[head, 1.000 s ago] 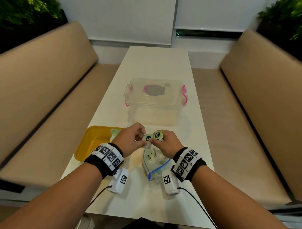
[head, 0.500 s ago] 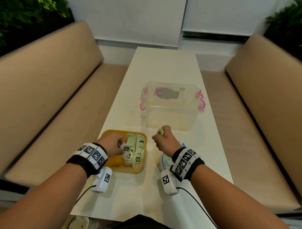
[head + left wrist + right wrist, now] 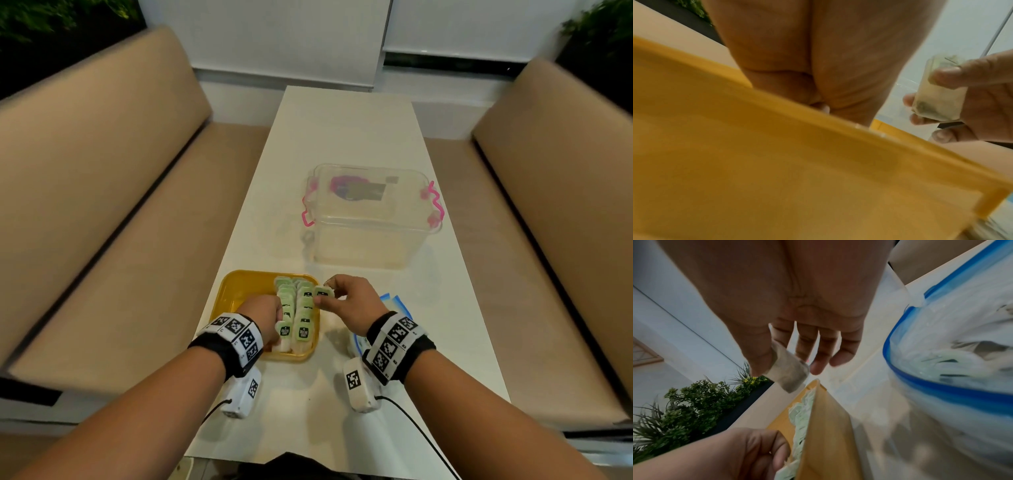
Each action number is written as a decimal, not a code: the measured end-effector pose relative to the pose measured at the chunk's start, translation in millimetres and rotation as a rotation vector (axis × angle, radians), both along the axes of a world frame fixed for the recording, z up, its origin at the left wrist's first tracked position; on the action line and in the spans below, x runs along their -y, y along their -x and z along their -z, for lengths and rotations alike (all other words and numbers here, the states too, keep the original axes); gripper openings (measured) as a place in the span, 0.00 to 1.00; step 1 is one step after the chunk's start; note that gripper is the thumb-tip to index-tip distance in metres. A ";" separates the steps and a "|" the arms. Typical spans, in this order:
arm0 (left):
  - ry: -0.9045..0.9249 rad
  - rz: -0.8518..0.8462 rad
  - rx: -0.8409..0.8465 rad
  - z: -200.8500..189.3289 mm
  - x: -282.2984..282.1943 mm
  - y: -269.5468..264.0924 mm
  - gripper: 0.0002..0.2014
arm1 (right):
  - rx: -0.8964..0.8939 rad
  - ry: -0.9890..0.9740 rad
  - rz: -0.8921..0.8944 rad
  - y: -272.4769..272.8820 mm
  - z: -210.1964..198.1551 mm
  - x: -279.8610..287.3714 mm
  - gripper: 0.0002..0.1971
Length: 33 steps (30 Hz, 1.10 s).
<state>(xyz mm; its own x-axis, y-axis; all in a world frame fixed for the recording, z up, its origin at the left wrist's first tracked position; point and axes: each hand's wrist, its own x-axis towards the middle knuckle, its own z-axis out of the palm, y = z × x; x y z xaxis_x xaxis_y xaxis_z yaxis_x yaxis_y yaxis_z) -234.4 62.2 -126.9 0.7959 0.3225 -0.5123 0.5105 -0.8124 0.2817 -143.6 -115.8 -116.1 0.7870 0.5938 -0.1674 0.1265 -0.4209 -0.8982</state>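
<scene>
While beside the bag (image 3: 399,303), right hand (image 3: 356,305) round a sachet (image 3: 323,292) — left hand (image 3: 262,317), hold unclear behind tray (image 3: 239,287).

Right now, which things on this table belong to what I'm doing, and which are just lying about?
In use: right hand pinching a tea bag; left hand at the tea bag rows; yellow tray; blue-zip bag of tea bags.
Lying about: clear lidded box with pink latches; beige benches; plants.
</scene>
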 end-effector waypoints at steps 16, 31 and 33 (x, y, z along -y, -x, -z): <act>0.207 0.101 0.288 -35.7 -12.2 -3.1 0.14 | -0.110 -0.028 -0.076 10.6 -0.9 -21.9 0.03; -0.123 0.129 -0.175 0.1 -0.6 8.4 0.15 | -0.132 0.328 -0.030 7.1 6.9 -22.9 0.23; -0.124 0.112 -0.185 0.4 2.9 7.2 0.17 | -0.149 0.317 -0.025 7.5 6.0 -23.5 0.23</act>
